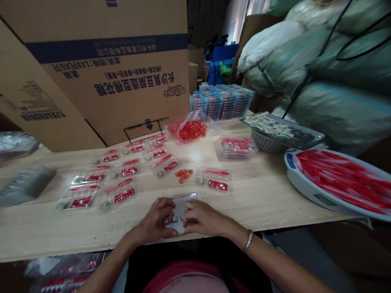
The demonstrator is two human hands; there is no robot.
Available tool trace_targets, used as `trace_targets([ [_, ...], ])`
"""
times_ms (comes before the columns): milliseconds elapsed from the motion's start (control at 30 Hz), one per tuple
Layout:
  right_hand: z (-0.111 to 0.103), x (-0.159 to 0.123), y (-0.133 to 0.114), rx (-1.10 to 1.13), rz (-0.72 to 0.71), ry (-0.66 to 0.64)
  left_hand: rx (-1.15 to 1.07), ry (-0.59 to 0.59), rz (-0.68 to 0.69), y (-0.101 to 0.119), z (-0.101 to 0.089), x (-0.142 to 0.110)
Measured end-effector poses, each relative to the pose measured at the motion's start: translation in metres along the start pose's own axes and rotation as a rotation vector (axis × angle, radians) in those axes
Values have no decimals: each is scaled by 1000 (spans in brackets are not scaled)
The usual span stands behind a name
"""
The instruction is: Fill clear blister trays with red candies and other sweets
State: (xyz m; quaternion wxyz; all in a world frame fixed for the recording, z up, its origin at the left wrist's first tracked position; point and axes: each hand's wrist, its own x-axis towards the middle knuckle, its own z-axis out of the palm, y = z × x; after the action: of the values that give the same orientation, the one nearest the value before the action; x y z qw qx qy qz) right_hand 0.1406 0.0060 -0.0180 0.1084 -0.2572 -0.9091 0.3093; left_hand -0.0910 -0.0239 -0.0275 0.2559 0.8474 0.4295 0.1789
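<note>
The left hand point(161, 217) arched palm-down, fingers curled, thumb stretched rightward; whether it gripped, I could not tell. The right hand point(200, 219) reached in opposite, fingertips drawn together, any hold hidden. Between them, at the near edge of the pale wooden surface point(244, 199), lay a flat, light-grey tray point(180, 206) with small grey shapes. A cardboard carton point(128, 81) stood behind filled clear packs point(124, 195); orange-red pieces point(183, 176) lay beyond the tray. Rightward sat a white basin point(305, 191) of red wrapped items point(342, 175), below bulging sacks point(348, 110).
</note>
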Motion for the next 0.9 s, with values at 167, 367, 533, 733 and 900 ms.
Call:
trace_targets([
  [167,-10,3,-2,-46,-10,-95,21,-37,-24,6,-3,1],
  [367,5,-5,-36,-540,-105,82,101,-26,-51,24,-6,3],
  [533,4,-11,-46,-644,-223,145,46,279,-61,23,-6,-14],
  [733,-29,-94,-28,-653,-154,563,127,262,-112,26,-14,-12],
  [900,-40,-187,48,-833,85,688,187,-100,-66,28,-5,25],
])
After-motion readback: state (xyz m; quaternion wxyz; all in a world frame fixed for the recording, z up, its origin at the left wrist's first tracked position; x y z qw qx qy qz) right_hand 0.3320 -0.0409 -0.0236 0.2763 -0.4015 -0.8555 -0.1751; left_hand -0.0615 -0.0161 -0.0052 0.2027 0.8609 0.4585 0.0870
